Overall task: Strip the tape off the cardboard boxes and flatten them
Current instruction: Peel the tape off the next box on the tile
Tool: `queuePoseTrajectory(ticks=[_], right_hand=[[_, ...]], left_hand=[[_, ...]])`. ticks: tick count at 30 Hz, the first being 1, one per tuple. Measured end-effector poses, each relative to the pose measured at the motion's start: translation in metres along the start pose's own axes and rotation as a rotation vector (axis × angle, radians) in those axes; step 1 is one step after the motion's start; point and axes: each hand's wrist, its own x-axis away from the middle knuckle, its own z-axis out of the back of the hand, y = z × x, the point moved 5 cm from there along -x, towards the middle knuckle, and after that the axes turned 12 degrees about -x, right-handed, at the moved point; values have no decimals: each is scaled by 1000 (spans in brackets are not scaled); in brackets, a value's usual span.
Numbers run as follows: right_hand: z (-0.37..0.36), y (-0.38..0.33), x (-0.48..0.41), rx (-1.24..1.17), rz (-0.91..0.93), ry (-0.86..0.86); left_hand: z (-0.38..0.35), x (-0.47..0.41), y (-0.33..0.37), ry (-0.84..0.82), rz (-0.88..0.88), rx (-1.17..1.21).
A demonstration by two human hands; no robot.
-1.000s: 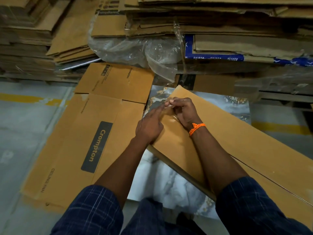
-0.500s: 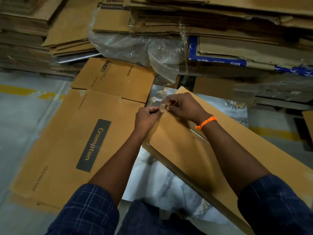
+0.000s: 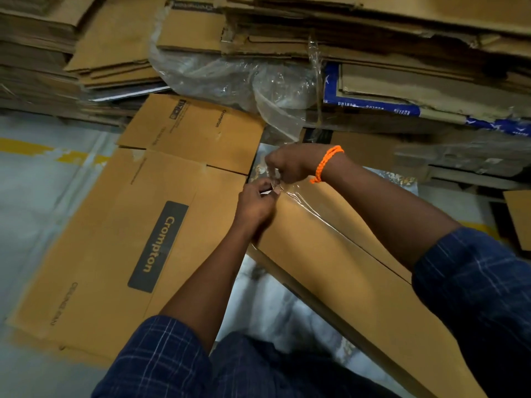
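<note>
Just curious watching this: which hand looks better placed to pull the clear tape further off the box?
Probably the right hand: it pinches the lifted end of the tape, while the left hand grips the cardboard box at its corner.

Head cam, fwd/down, close-up
</note>
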Motion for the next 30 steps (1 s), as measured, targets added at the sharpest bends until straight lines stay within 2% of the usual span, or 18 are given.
queuePoseTrajectory(ticks=[3,5,12,16,19,22,25,30], right_hand=[[4,1,-3,-122,-32,-110],[7,1,0,-165,-33,-95],[11,15,20,-425,26,103],[-20,48,44,-424,-31,182],[-39,49,60,-546,45,392],[-52,44,69,-656,120,576],[-59,44,62,-719,77,556],[-42,44,59,-753,135,565]], left_hand=[[0,-2,-1,13,6,-29],[-1,-2,0,15,18,-33],[1,-1,-3,-6,38,-22],[7,3,1,12,-102,20],[11,9,6,81,-183,36],[12,13,7,101,-177,44],[14,15,8,92,-195,29],[15,17,9,98,-206,44]])
